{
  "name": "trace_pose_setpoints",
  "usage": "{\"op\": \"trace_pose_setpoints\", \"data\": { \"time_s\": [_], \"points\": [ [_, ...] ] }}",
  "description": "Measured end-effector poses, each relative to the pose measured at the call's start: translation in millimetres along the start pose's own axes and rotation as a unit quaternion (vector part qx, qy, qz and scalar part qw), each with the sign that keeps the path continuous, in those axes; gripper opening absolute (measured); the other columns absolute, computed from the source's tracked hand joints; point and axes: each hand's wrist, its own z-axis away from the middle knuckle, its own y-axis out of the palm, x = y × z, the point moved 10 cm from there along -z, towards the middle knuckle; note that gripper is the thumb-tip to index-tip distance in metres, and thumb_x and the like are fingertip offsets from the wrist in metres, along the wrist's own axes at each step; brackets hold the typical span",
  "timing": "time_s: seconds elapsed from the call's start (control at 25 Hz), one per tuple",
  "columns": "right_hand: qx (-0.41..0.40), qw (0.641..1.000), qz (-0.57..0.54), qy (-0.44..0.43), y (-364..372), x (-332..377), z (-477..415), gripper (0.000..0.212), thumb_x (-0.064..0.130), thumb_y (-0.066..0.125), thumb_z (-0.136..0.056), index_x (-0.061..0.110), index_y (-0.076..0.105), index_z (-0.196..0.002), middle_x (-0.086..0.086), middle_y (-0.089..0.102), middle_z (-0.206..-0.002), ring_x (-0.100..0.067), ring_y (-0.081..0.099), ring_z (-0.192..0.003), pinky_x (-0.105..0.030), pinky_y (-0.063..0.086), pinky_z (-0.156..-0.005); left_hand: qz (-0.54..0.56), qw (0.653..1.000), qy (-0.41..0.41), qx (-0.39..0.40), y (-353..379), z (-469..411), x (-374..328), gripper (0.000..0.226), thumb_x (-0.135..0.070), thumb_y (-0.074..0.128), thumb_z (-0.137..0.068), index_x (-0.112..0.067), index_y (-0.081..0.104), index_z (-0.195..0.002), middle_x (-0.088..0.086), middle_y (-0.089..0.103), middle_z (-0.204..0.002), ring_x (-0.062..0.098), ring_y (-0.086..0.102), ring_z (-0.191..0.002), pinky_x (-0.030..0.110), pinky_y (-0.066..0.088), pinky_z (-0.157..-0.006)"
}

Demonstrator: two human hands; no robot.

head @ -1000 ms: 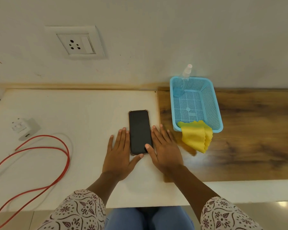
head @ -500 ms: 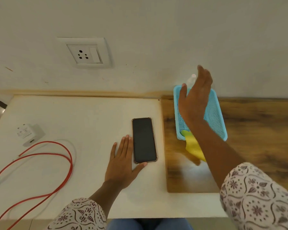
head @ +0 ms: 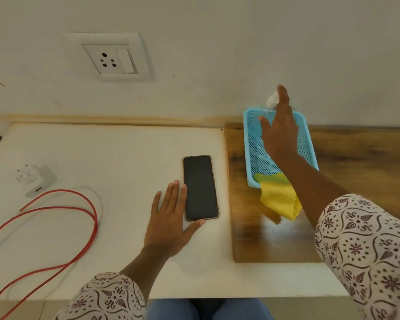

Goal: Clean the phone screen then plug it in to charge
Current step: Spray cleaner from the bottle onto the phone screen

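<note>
Phone face-up mid-table. Left hand flat beside it, relaxed. Right hand open over basket, fingertips at spray bottle, nothing grasped. Risk: loose contact topples bottle; forearm drags cloth off rim.

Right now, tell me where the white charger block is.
In the head view the charger block lies at the far left of the white table, just behind the loops of the red cable and well left of the phone.
</note>
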Motion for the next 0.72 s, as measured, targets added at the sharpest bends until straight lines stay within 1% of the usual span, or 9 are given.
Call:
{"op": "trace_pose_setpoints", "data": {
  "time_s": [0.08,0.12,0.2,0.28,0.32,0.4,0.48,0.6,0.72],
  "points": [
    [-0.086,0.995,-0.009,-0.045,-25,22,-6,0.063,0.011,0.048,-0.091,0.015,0.019,-0.147,-0.014,0.046,-0.13,0.004,0.044,-0.094,-0.009,0.042,-0.076,-0.003,1.0,-0.002,0.003,0,0,0,0.087,-0.072,0.022,-0.086,-0.015,0.004,-0.149,0.006,0.009,-0.157,0.022,0.005,-0.144,0.045,0.007,-0.114],
    [-0.13,0.989,-0.02,-0.071,-37,38,-8,0.062,0.008,0.046,-0.089,0.013,0.022,-0.146,-0.013,0.046,-0.121,0.006,0.042,-0.085,-0.007,0.044,-0.068,-0.005,1.0,-0.002,0.004,0,0,0,0.087,-0.072,0.022,-0.086,-0.015,0.004,-0.149,0.006,0.009,-0.157,0.022,0.005,-0.144,0.045,0.008,-0.114],
    [-0.185,0.973,-0.064,-0.12,-54,74,-7,0.062,0.002,0.041,-0.082,0.006,0.028,-0.143,-0.008,0.04,-0.106,0.005,0.041,-0.072,-0.012,0.047,-0.056,-0.007,1.0,-0.002,0.004,0,1,0,0.087,-0.072,0.021,-0.086,-0.014,0.004,-0.149,0.006,0.01,-0.157,0.022,0.006,-0.144,0.045,0.008,-0.114],
    [-0.179,0.963,-0.119,-0.165,-57,110,3,0.062,-0.001,0.038,-0.078,0.0,0.032,-0.14,-0.007,0.035,-0.1,0.003,0.04,-0.066,-0.019,0.046,-0.049,-0.003,1.0,-0.001,0.001,-2,1,0,0.087,-0.072,0.021,-0.086,-0.014,0.005,-0.149,0.007,0.012,-0.157,0.023,0.007,-0.144,0.045,0.008,-0.113],
    [-0.151,0.964,-0.129,-0.177,-51,125,11,0.062,-0.001,0.039,-0.078,0.001,0.032,-0.14,-0.008,0.035,-0.1,-0.001,0.041,-0.064,-0.022,0.045,-0.047,-0.001,1.0,0.001,-0.001,-2,1,0,0.087,-0.072,0.022,-0.086,-0.014,0.005,-0.149,0.007,0.012,-0.156,0.023,0.008,-0.144,0.045,0.009,-0.113],
    [-0.052,0.978,-0.102,-0.177,-23,144,31,0.063,0.006,0.041,-0.081,0.009,0.029,-0.142,-0.012,0.04,-0.103,-0.014,0.048,-0.061,-0.03,0.046,-0.046,0.002,1.0,0.003,-0.005,-3,0,-1,0.087,-0.072,0.023,-0.086,-0.013,0.005,-0.149,0.007,0.013,-0.156,0.023,0.008,-0.144,0.046,0.01,-0.114],
    [0.063,0.982,-0.011,-0.177,17,149,62,0.061,0.016,0.042,-0.086,0.017,0.025,-0.144,-0.015,0.047,-0.104,-0.023,0.053,-0.064,-0.038,0.048,-0.051,0.005,1.0,0.003,-0.006,-5,0,-1,0.088,-0.072,0.024,-0.086,-0.013,0.006,-0.148,0.008,0.014,-0.156,0.022,0.009,-0.144,0.047,0.012,-0.115],
    [0.217,0.945,0.159,-0.186,79,128,110,0.057,0.027,0.038,-0.093,0.025,0.014,-0.145,-0.016,0.052,-0.103,-0.026,0.056,-0.071,-0.037,0.05,-0.055,0.007,1.0,0.002,-0.007,-7,1,-2,0.088,-0.072,0.025,-0.086,-0.011,0.01,-0.148,0.01,0.02,-0.155,0.022,0.013,-0.143,0.049,0.018,-0.115],
    [0.288,0.91,0.24,-0.175,110,98,130,0.051,0.029,0.036,-0.096,0.031,0.011,-0.14,-0.016,0.054,-0.11,-0.022,0.055,-0.067,-0.032,0.05,-0.055,0.013,1.0,0.005,-0.01,-8,0,-2,0.087,-0.071,0.028,-0.086,-0.011,0.012,-0.147,0.011,0.022,-0.154,0.022,0.014,-0.143,0.048,0.017,-0.114]
  ]
}}
